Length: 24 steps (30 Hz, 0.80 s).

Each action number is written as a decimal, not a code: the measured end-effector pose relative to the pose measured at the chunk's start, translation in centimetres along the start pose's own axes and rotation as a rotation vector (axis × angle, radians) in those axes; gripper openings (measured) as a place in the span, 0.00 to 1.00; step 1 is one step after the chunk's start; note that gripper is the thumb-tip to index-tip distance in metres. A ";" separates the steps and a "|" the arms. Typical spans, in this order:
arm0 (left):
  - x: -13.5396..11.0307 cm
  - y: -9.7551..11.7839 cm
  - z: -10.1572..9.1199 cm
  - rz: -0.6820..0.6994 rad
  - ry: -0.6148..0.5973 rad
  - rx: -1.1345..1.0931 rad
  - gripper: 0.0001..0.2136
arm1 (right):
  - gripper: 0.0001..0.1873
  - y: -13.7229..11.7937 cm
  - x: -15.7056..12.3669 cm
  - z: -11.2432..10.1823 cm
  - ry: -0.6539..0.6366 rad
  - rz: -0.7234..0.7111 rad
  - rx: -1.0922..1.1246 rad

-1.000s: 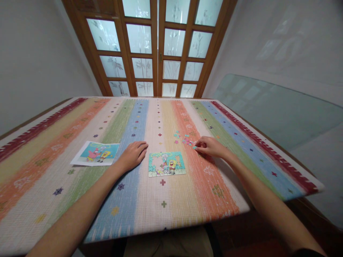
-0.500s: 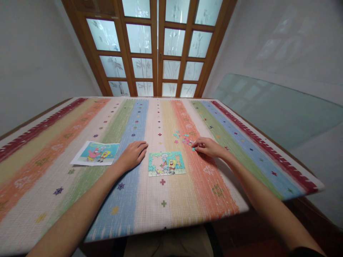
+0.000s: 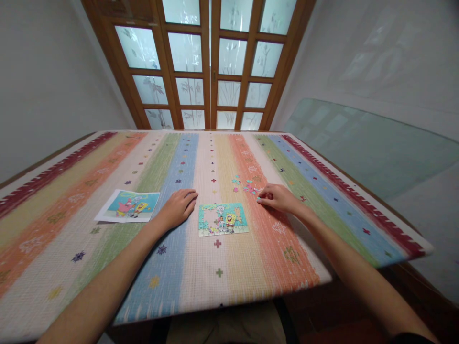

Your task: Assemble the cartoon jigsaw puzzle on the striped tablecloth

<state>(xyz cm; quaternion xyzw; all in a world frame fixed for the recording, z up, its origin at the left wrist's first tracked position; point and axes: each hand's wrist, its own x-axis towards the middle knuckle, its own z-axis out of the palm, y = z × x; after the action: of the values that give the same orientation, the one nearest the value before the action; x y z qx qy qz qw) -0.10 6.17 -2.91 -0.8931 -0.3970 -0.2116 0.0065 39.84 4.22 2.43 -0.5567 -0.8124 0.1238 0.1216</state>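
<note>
1. Head view: the right hand [image 3: 278, 197] is bending its finger and thumb nearly together, and seems to be pinching a small teal piece [image 3: 258, 199].
2. Loose pieces [image 3: 250, 188] are lying just beyond it.
3. The puzzle [image 3: 230, 222] is lying flat on the surface [image 3: 201, 277] between the hands – it is missing some bits.
4. The left hand [image 3: 178, 206] is resting loosely open, holding nothing, near the picture sheet [image 3: 138, 204].
5. Picking a piece seems to be the step going on – the next move is likely calling for a gentle pinch and a matching shape.
</note>
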 end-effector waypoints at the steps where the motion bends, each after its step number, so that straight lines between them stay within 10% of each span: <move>1: 0.0 0.0 0.0 0.002 0.000 0.001 0.16 | 0.09 -0.2 0.0 0.0 0.000 0.015 0.018; 15: 0.1 0.0 0.1 -0.001 -0.005 0.005 0.17 | 0.11 -2.5 -0.2 1.2 -0.168 0.060 0.642; 24: 0.0 -0.1 0.1 -0.001 -0.001 0.002 0.16 | 0.08 -5.9 -0.1 2.1 -0.196 -0.047 0.649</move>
<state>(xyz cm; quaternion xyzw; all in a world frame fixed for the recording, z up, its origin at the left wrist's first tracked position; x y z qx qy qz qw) -0.11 6.30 -3.04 -0.8930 -0.3978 -0.2104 0.0072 33.99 1.89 2.39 -0.4556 -0.7511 0.4259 0.2165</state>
